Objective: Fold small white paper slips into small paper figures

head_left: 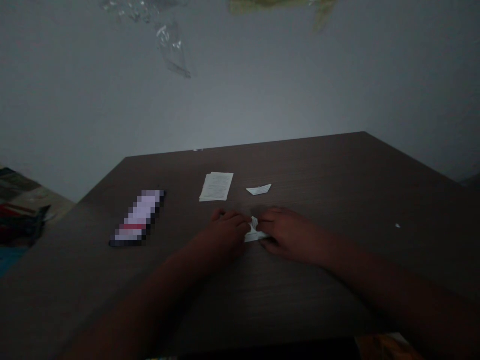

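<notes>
Folding in hand: left hand (225, 232) and right hand (288, 234) pinch paper (255, 231) on table (337, 170), fingers closed on it. Next crease likely needs aligned edges.

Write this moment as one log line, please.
left hand: pinching folded paper | right hand: pinching it too | beyond: paper stack, small folded shape | table: dark wood

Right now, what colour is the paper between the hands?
White: the folded paper, seen in the head view.
</notes>
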`<state>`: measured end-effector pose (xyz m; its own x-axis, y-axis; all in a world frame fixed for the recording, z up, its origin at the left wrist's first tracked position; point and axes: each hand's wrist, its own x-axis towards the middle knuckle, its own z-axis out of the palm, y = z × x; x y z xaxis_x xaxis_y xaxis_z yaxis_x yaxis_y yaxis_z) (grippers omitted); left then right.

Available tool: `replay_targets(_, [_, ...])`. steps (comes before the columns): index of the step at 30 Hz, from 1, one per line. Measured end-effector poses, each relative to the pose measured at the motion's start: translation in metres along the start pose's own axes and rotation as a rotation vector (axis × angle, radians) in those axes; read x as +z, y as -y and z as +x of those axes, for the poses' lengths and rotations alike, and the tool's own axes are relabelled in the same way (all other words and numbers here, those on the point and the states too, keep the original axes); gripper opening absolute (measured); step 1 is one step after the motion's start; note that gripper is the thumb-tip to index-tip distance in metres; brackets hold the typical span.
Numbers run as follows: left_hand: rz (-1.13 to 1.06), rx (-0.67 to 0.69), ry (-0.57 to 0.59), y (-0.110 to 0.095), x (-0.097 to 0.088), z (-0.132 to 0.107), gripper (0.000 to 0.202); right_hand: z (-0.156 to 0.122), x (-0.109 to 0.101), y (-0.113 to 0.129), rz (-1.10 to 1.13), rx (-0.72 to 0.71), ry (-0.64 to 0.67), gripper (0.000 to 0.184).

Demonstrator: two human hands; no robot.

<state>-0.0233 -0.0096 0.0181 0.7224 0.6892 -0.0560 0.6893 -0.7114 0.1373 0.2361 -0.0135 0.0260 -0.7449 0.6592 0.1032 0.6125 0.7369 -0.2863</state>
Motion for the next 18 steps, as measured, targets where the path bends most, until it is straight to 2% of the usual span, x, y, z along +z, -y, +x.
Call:
replay_targets(3, [-0.014,0.004,-0.018,0.002,0.001,0.001,0.022,0.002,0.004,-0.001,-0.028,0.009,0.004,0.012])
replay_targets(12, [-0.083,0.012,-0.065,-0.004,-0.004,-0.001,0.024,0.007,0.008,-0.005,0.035,0.017,-0.043,0.016])
replay_targets(18, [-0.139,-0.100,-0.050,-0.007,-0.005,0.006,0.020,0.009,0.019,-0.013,0.106,0.023,-0.116,0.018])
